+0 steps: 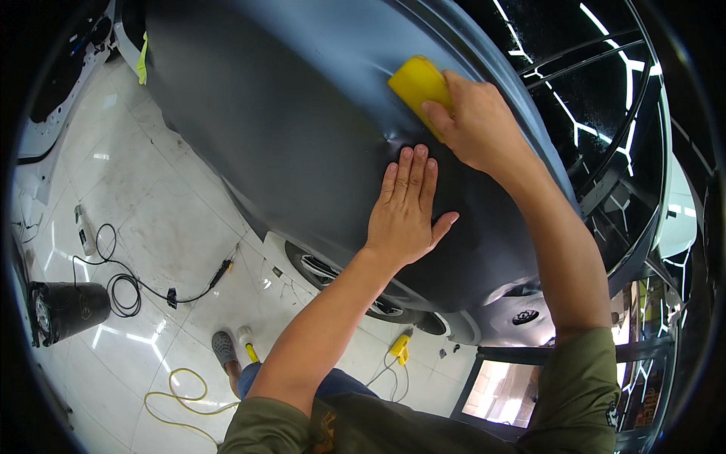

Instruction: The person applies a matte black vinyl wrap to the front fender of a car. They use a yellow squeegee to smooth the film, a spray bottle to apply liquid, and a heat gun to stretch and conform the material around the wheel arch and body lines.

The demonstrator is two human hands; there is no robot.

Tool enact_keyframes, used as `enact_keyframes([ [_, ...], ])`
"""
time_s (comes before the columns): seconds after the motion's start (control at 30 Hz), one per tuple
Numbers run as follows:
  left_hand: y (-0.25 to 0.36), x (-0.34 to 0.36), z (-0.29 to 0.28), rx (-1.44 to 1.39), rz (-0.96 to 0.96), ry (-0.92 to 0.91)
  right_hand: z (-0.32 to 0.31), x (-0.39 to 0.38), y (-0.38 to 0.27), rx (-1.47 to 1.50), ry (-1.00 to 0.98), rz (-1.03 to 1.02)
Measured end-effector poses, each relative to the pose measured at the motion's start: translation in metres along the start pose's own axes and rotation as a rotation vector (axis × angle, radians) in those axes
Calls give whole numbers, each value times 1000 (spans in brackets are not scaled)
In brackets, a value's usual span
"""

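Observation:
A dark grey matte film covers the curved car body panel in front of me. My right hand grips a yellow block-shaped squeegee, its flat side against the film near the panel's upper ridge. Below and left of it, my left hand lies flat on the film, fingers stretched toward the far side and thumb apart. Just past those fingertips is a small puckered dent in the film, with faint creases running away from it. The squeegee's end under my right palm is hidden.
Glossy dark car glass borders the panel on the right. Below the film's edge shows a wheel. On the tiled floor are a yellow corded tool, a yellow hose, a black bin, a coiled black cable and a bottle.

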State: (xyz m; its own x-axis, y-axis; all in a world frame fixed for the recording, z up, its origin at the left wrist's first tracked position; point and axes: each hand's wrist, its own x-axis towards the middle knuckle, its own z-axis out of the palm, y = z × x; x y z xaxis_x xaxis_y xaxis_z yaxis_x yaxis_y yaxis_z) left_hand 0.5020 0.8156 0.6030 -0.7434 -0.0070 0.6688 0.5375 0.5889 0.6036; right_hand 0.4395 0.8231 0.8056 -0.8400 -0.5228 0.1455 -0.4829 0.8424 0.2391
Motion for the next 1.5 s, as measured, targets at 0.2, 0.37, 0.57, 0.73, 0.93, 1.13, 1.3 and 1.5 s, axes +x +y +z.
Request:
enact_keyframes([
  [0.2, 5, -3, 1, -9, -6, -21, 18, 0, -1, -111, -24, -189],
  [0.37, 3, 0, -4, -24, 10, 7, 10, -10, 5, -12, 116, -90],
  [0.57, 10, 0, -5, -24, -18, -53, 27, -10, -5, -178, 98, -151],
  [0.73, 9, 2, -11, 59, 8, -49, -7, -58, 26, 73, 215, 59],
  [0.93, 10, 3, -11, 121, 6, -128, 8, -158, 40, -17, 305, 431],
  [1.13, 5, 3, -12, 123, -8, -122, 33, -113, 24, -111, 362, 196],
  [1.3, 17, 0, -10, 75, 25, -132, 31, -89, 13, 27, 241, 98],
  [1.5, 6, 3, -12, 124, 25, -106, 37, -189, 43, 81, 512, 519],
])
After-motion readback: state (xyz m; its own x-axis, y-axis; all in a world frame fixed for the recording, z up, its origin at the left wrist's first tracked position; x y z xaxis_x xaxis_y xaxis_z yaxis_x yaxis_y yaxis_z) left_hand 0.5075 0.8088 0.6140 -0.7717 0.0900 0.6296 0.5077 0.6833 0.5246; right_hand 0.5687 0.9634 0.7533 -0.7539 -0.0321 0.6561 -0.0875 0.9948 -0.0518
